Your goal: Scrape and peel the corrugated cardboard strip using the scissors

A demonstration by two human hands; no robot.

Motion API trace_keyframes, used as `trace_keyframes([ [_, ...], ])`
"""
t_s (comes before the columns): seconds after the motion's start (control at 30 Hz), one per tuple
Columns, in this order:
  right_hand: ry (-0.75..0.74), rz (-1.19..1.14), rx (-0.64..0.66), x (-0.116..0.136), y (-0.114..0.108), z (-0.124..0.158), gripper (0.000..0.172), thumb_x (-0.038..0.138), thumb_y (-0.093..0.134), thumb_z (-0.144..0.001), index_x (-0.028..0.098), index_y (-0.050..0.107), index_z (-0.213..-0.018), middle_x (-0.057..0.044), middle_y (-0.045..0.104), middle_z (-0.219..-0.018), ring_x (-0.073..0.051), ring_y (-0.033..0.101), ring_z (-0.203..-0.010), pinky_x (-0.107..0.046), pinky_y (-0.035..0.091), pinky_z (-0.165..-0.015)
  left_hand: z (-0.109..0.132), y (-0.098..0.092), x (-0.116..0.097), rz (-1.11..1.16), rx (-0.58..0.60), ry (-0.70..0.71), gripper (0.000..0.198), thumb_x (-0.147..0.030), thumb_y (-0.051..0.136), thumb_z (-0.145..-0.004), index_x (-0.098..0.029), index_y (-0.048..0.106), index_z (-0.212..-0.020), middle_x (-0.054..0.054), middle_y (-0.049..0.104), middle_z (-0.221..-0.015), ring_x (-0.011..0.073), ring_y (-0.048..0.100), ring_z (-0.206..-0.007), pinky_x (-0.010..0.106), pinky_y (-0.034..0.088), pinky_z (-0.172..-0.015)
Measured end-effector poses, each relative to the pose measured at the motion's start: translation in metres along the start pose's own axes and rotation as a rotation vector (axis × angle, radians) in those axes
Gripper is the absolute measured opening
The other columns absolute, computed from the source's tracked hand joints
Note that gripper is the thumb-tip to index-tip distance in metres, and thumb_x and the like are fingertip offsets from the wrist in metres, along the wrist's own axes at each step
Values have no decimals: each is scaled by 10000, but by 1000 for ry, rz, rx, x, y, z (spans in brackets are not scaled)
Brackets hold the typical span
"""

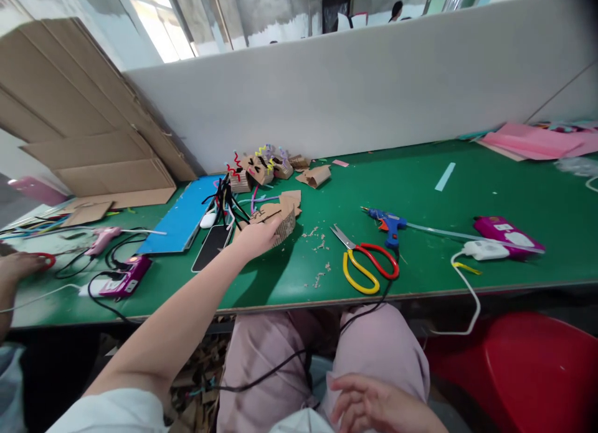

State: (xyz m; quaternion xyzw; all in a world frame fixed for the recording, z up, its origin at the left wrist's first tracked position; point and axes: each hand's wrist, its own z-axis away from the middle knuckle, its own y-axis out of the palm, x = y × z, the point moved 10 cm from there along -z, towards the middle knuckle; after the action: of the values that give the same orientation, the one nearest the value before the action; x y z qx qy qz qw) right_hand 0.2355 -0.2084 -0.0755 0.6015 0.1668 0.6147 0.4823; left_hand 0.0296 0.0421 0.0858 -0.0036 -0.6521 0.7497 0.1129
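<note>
My left hand (258,238) reaches over the green table (327,296), its fingers closed on a cut cardboard piece (284,226). Beside it lie black pipe cleaners (226,199) and a dark phone (212,248). Behind are small cardboard figures (256,169) with red and yellow curly pipe cleaners. My right hand (357,403) rests low over my lap, fingers loosely spread and holding nothing. Scissors (364,258) with one red and one yellow handle lie right of small cardboard scraps, near a blue glue gun (389,225).
A person's hand (18,266) is at the far left, by a pink glue gun (103,240) and a purple power strip (128,277). Cardboard sheets (84,109) lean behind a blue board (180,218). Another power strip (509,233) and pink sheets (532,140) are at right.
</note>
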Motion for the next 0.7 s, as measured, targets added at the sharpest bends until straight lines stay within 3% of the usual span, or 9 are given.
trace_keyframes([
  [0.17,27,61,-9,-4,1,-1,614,488,697,-671,194,557,-1192,-125,655,-1035,-205,639,-907,-353,437,-809,-4,-5,-1,89,-29,-5,553,-411,413,-859,-231,322,-1374,163,600,-1181,338,606,-998,417,462,-779],
  [0.27,9,260,-158,7,-7,0,583,507,668,-682,214,574,-1178,-118,651,-1041,-222,639,-891,-386,463,-804,-8,-9,-1,168,-47,-9,510,-334,422,-859,-229,363,-1355,152,602,-1183,326,592,-1029,414,450,-814],
  [0.33,-86,500,-381,39,-22,8,509,510,635,-703,228,613,-1127,-119,649,-1057,-236,630,-899,-386,484,-794,-9,-15,3,236,-57,-8,492,-304,419,-859,-217,388,-1342,145,611,-1170,316,598,-1019,409,447,-822],
  [0.43,-371,929,-863,125,-44,42,368,469,531,-794,238,639,-1059,-112,637,-1104,-251,598,-986,-394,475,-859,-4,-30,14,370,-73,24,499,-323,436,-856,-220,391,-1342,107,621,-1166,289,593,-1035,378,445,-845],
  [0.5,-595,1245,-1133,182,-42,66,322,423,522,-809,204,636,-1016,-115,643,-1049,-250,597,-957,-413,457,-885,2,-39,24,472,-78,55,500,-378,448,-853,-203,422,-1320,89,608,-1193,272,579,-1058,353,447,-862],
  [0.53,-670,1397,-1208,203,-38,70,329,403,510,-821,184,619,-1043,-120,640,-1035,-250,592,-958,-417,452,-888,5,-43,28,520,-79,65,515,-408,463,-842,-188,437,-1307,89,603,-1201,269,575,-1063,347,449,-866],
  [0.6,-685,1670,-1186,227,-34,57,337,365,478,-847,148,596,-1075,-135,634,-1029,-261,571,-985,-423,443,-894,12,-45,34,608,-65,94,533,-452,476,-831,-185,451,-1291,75,611,-1192,250,583,-1050,331,464,-860],
  [0.7,-436,1937,-1110,236,-43,24,402,333,496,-845,95,551,-1165,-168,610,-1060,-282,550,-988,-421,444,-872,20,-35,39,861,-10,98,548,-468,538,-796,-192,482,-1266,64,647,-1131,250,603,-1006,361,476,-859],
])
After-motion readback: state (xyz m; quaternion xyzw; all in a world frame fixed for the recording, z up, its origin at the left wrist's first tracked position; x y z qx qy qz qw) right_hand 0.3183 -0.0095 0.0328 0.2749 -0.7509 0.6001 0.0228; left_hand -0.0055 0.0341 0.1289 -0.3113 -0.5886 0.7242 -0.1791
